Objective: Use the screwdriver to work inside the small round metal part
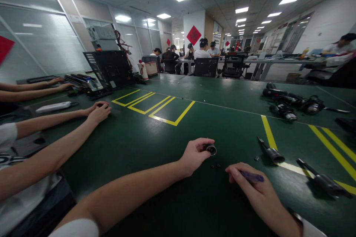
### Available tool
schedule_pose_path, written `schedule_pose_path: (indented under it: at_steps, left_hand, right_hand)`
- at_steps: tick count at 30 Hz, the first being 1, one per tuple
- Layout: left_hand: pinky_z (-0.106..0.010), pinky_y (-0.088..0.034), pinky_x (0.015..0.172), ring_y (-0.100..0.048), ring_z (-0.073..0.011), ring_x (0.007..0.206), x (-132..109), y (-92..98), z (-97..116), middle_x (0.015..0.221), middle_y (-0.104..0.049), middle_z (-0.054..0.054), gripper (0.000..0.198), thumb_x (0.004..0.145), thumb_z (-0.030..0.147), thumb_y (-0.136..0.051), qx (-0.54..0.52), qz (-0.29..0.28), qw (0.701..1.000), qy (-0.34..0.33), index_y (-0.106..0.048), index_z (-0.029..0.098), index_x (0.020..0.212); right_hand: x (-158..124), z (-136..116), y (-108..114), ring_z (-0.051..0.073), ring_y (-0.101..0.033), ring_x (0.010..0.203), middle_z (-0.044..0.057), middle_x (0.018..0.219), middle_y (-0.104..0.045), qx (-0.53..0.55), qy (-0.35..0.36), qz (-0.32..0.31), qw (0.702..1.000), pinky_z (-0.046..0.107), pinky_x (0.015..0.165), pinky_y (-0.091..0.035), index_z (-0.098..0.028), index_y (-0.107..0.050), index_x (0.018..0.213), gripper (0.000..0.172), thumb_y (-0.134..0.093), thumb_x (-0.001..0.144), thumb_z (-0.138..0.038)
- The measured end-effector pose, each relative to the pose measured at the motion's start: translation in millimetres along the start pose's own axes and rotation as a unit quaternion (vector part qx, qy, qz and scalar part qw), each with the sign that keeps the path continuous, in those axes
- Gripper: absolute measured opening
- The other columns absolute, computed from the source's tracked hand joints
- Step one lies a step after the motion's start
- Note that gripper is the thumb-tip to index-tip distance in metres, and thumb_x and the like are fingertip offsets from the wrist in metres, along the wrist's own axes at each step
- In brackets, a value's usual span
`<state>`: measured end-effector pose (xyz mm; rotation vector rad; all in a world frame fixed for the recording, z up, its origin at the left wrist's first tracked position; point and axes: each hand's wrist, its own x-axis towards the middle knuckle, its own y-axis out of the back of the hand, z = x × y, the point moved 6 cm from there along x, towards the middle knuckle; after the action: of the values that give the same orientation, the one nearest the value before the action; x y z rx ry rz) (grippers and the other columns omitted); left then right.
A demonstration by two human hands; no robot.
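Note:
My left hand [194, 155] grips a short, hollow metal cylinder [211, 150] between thumb and fingers, its round opening facing me. In my right hand [251, 187] is a tool with a purple handle [253, 177]; the fingers hide its tip, so its kind is unclear. The two hands are apart, just above the table. Between them lie two tiny dark parts [215, 166]. A small metal piece with holes [256, 158] rests beyond my right hand. To the right lie a metal cup-shaped part with a shaft [274, 154] and a second similar part [325, 182].
Yellow tape [175, 121] marks rectangles on the green table [144, 144]. Black tool assemblies [294, 102] lie at the far right. At left, a co-worker's hands [98, 113] hold a small dark item near a white power strip [53, 107]. A black computer case [109, 68] stands behind.

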<state>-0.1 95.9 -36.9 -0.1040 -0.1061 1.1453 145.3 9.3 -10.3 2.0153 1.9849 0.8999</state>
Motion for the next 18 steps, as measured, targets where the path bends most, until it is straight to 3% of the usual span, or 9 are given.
schedule_pose_path:
  at_steps: [3,8,18]
  left_hand:
    - [-0.037,-0.047,0.088,-0.062,-0.018,0.093,0.6,0.6,-1.8,0.103,-0.065,-0.009,0.04,0.066,-0.004,-0.059,-0.003,-0.006,1.0,-0.005,-0.066,0.014,0.101]
    - [-0.038,-0.046,0.09,-0.062,-0.0186,0.093,0.2,1.1,-2.1,0.102,-0.066,-0.009,0.04,0.065,-0.004,-0.061,-0.004,0.003,1.0,0.006,-0.067,0.014,0.1]
    - [-0.038,-0.047,0.09,-0.062,-0.0179,0.093,-0.5,-0.1,-0.1,0.101,-0.066,-0.008,0.04,0.066,-0.006,-0.058,-0.001,0.0,1.0,0.011,-0.067,0.014,0.1]
  right_hand:
    - [1.7,6.2,3.3,0.019,-0.064,0.066,0.002,0.067,-0.066,0.029,-0.039,0.022,0.999,0.029,0.061,-0.051,-0.022,-0.064,0.072,0.034,-0.045,0.087,-0.046]
    - [1.6,13.8,0.2,0.019,-0.065,0.072,0.002,0.071,-0.067,0.053,-0.074,0.007,0.996,0.029,0.065,-0.051,-0.021,-0.065,0.078,0.034,-0.045,0.086,-0.047]
    - [-0.4,10.2,0.6,0.019,-0.061,0.062,0.002,0.062,-0.062,0.0,-0.064,-0.015,0.998,0.03,0.058,-0.046,-0.02,-0.061,0.066,0.041,-0.039,0.087,-0.048]
